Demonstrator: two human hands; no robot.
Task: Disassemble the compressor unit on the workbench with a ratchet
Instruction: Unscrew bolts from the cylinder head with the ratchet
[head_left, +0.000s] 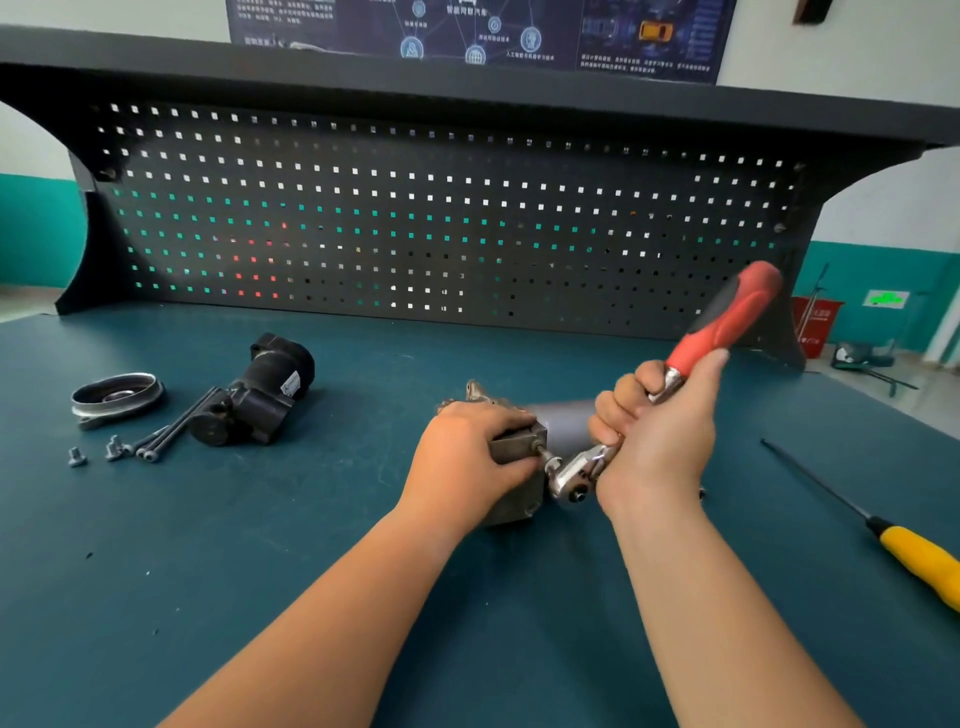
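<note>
The grey metal compressor unit (519, 483) lies on the blue workbench (208, 571) at the centre. My left hand (467, 457) presses down on its top and grips it. My right hand (660, 431) holds a ratchet (727, 317) with a red and black handle that points up and to the right. The ratchet's chrome head (571, 475) sits on a bolt sticking out of the unit's right face. Much of the unit is hidden under my hands.
At the left lie a black motor part (260, 395), a round metal pulley ring (117, 395), two long bolts (171, 431) and small screws (78, 457). A yellow-handled screwdriver (883, 535) lies at the right. A dark pegboard (441, 223) stands at the back.
</note>
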